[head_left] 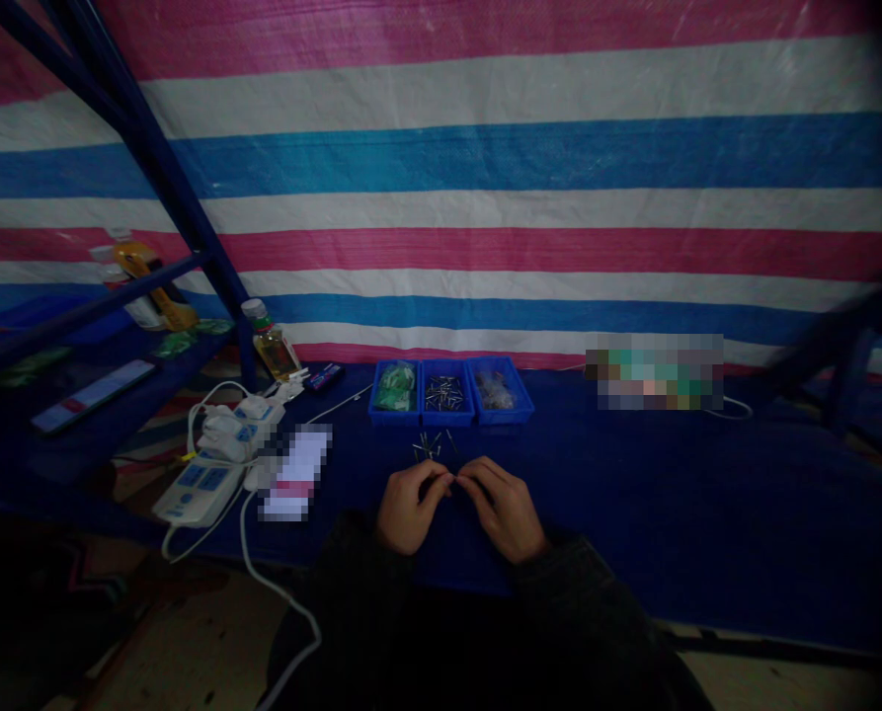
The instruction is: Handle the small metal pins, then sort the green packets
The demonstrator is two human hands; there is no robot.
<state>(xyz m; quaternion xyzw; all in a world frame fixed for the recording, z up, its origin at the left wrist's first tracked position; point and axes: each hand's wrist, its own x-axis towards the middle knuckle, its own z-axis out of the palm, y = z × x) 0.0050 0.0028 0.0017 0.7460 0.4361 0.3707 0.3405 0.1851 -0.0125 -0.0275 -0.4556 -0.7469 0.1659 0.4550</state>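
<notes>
My left hand point(411, 506) and my right hand point(505, 509) meet fingertip to fingertip above the blue table point(610, 494). Both are closed in a pinch, and whatever lies between the fingers is too small to make out. Just beyond them, several thin dark metal pins point(427, 444) lie loose on the tabletop. Behind these stand three blue trays side by side. The left tray point(394, 419) holds green plastic bags, the middle tray point(446, 419) many similar metal pins, and the right tray point(505, 417) small parts in clear plastic.
To the left are a phone point(297, 474), a white power strip point(200, 491) with plugs and trailing cables, and a bottle point(274, 341). A blue metal post point(181, 202) rises there. A striped tarp point(485, 158) hangs behind. A blurred-out item point(655, 372) lies at the back right.
</notes>
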